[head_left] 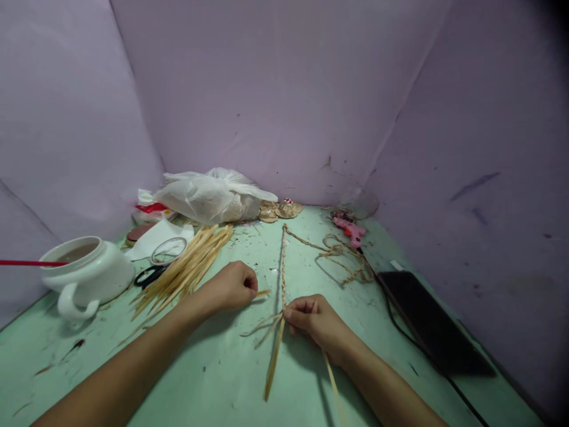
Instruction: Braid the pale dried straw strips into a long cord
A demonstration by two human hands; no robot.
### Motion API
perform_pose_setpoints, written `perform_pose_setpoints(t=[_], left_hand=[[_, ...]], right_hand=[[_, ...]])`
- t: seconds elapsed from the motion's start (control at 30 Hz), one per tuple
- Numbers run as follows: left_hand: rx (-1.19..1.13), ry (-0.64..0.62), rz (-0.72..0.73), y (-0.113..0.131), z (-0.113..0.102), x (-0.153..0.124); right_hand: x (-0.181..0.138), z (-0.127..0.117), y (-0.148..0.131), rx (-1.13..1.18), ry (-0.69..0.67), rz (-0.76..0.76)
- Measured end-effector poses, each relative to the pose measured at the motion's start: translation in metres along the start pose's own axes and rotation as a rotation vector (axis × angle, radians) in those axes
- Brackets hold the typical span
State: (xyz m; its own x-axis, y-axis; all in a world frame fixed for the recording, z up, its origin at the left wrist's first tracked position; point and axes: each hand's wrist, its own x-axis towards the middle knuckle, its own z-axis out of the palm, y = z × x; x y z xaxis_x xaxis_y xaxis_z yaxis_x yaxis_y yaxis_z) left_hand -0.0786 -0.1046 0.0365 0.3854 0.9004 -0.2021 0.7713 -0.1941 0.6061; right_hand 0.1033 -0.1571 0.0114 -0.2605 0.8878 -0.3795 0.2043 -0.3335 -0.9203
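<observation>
A thin straw braid (283, 267) runs down the middle of the green table, its far end bending right into a loose tangle of braid (344, 255). My right hand (317, 323) pinches the braid's near end between thumb and fingers. Loose straw strands (274, 359) fan out below that pinch, and another strand (331, 379) hangs under my right wrist. To the left of the braid, my left hand (235, 286) is closed on a straw strip (263, 293), whose short tip sticks out toward the braid. A bundle of flat straw strips (195, 261) lies beyond my left forearm.
At left stands a white pot (95, 273) with a red stick in it. Black scissors (149, 276) and a wire ring (168, 251) lie near the straw. Behind are a plastic bag (213, 196) and woven pieces (287, 209). At right are a pink glue gun (350, 229), cable and dark phone-like slab (431, 320).
</observation>
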Motion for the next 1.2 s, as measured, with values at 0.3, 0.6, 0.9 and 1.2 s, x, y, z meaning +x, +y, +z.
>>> perform_pose_setpoints(t=[0.3,0.6,0.9,1.2], left_hand=[[-0.048,-0.101,0.016,0.012,0.016,-0.011],[-0.173,-0.277,0.026,0.01,0.016,-0.013],[-0.45,-0.423,-0.063,0.011,0.016,-0.009],[-0.49,-0.335,-0.036,0.012,0.022,-0.008]], right_hand=[[0.001,0.0,0.002,0.007,-0.001,-0.017],[0.0,0.001,-0.002,0.021,0.015,0.008],[-0.001,0.0,-0.001,-0.004,0.019,-0.012],[0.003,0.002,0.005,0.028,0.067,-0.018]])
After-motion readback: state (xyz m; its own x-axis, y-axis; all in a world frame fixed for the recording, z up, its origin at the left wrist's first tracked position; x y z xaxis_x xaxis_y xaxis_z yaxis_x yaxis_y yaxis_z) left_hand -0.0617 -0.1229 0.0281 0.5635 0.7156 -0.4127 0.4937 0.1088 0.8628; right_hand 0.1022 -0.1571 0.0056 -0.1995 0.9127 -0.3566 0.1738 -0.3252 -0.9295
